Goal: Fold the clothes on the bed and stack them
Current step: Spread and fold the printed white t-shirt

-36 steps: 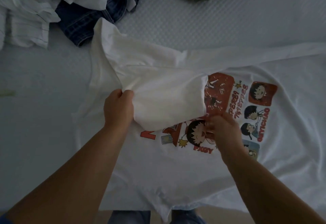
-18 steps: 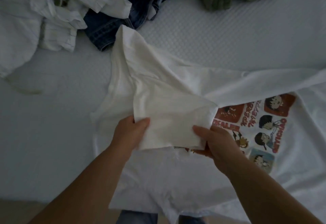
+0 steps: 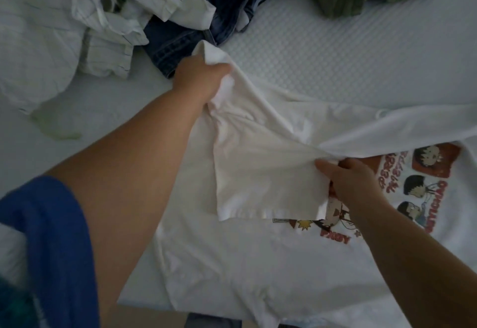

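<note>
Bed (image 3: 322, 51) surfaced in white dimpled quilting; soft white printed T-shirt (image 3: 232, 258) lies spread near its front edge; left hand (image 3: 198, 74) grips the sleeve tip; right hand (image 3: 346, 183) pinches the folded sleeve; crumpled clothes pile (image 3: 116, 5) behind.

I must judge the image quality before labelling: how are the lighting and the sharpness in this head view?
Head view: dim and bluish, without glare; the white T-shirt looks grey, soft shadows lie under its folds. The hands, left and right, are fairly sharp; the blue sleeve at the edge is blurred. Slight wide-angle bending.
</note>
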A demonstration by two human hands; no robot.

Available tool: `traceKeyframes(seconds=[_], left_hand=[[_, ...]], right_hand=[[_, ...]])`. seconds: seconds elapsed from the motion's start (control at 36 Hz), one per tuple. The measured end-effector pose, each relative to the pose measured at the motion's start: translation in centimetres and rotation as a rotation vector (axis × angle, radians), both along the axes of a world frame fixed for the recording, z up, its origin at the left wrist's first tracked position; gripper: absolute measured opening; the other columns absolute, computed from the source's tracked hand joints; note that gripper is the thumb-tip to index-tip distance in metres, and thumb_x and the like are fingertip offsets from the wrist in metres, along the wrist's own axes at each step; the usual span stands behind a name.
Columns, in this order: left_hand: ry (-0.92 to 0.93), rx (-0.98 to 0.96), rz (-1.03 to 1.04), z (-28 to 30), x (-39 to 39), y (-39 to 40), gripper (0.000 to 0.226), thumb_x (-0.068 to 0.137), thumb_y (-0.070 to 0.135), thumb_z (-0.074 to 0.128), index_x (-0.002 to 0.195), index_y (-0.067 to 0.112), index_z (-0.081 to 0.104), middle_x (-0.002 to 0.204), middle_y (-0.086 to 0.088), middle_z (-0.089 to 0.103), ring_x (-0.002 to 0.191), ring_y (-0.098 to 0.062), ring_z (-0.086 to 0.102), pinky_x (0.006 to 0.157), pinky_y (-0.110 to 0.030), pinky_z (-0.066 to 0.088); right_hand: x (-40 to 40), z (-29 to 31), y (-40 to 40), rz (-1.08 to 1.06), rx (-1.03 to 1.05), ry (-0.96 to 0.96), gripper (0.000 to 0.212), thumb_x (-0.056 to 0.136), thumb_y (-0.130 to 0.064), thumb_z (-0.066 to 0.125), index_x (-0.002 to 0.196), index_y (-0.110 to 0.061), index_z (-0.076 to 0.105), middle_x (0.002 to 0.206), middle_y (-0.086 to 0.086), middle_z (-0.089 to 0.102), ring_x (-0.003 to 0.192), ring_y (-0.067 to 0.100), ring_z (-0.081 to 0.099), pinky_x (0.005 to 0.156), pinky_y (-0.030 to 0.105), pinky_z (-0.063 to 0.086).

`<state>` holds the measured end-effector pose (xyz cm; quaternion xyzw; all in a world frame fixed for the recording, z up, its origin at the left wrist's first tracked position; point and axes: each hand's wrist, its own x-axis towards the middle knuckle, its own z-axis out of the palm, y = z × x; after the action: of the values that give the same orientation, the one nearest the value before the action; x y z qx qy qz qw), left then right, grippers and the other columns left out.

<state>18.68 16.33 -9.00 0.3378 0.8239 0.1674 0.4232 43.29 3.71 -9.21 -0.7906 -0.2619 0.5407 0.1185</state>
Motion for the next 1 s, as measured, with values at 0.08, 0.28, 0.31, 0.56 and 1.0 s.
traceKeyframes(seconds=[0.08, 0.28, 0.31, 0.56, 1.0], left_hand=[[-0.036, 0.163, 0.090, 0.2, -0.5, -1.8, 0.033, 0.088, 0.040, 0.055, 0.110, 0.015, 0.059, 0.095, 0.005, 0.059, 0.086, -0.013, 0.058, 0.064, -0.025, 0.045], [-0.340, 0.032, 0.429, -1.0, -2.0, -5.8, 0.014, 0.086, 0.040, 0.059, 0.082, 0.026, 0.059, 0.091, 0.003, 0.066, 0.084, -0.017, 0.065, 0.069, -0.032, 0.055], [-0.422, -0.009, 0.483, -1.0, -2.0, -6.1, 0.017, 0.083, 0.041, 0.064, 0.084, 0.024, 0.061, 0.094, 0.000, 0.067, 0.085, -0.018, 0.066, 0.069, -0.033, 0.055], [-0.424, -0.084, 0.360, -1.2, -1.4, -10.2, 0.010, 0.086, 0.017, 0.063, 0.076, 0.016, 0.061, 0.078, -0.003, 0.067, 0.065, -0.015, 0.064, 0.053, -0.026, 0.056], [0.163, 0.048, -0.242, 0.4, -3.5, -5.3, 0.028, 0.077, 0.048, 0.065, 0.087, 0.023, 0.058, 0.076, 0.011, 0.056, 0.068, -0.008, 0.054, 0.056, -0.024, 0.037]], right_hand=[[-0.5, 0.6, -0.6, -0.091, 0.009, 0.051, 0.006, 0.084, -0.025, 0.066, 0.087, -0.019, 0.065, 0.089, 0.001, 0.067, 0.087, 0.025, 0.064, 0.084, 0.045, 0.053], [-1.4, 0.8, -3.8, -0.236, 0.004, 0.144, 0.005, 0.084, -0.022, 0.063, 0.080, -0.021, 0.067, 0.079, 0.002, 0.071, 0.081, 0.028, 0.067, 0.073, 0.052, 0.057], [-1.5, 0.6, -4.2, -0.226, -0.010, 0.135, 0.006, 0.085, -0.023, 0.063, 0.084, -0.019, 0.067, 0.083, 0.006, 0.070, 0.080, 0.030, 0.066, 0.071, 0.051, 0.057], [-1.7, 1.2, -4.9, -0.291, -0.006, 0.173, 0.008, 0.088, -0.021, 0.061, 0.084, -0.016, 0.066, 0.080, 0.003, 0.068, 0.076, 0.024, 0.064, 0.047, 0.027, 0.050], [-0.2, 3.1, -3.0, 0.851, -0.095, -0.548, 0.042, 0.084, -0.064, 0.045, 0.092, -0.023, 0.051, 0.065, -0.010, 0.057, 0.058, 0.006, 0.055, 0.063, 0.027, 0.045]])
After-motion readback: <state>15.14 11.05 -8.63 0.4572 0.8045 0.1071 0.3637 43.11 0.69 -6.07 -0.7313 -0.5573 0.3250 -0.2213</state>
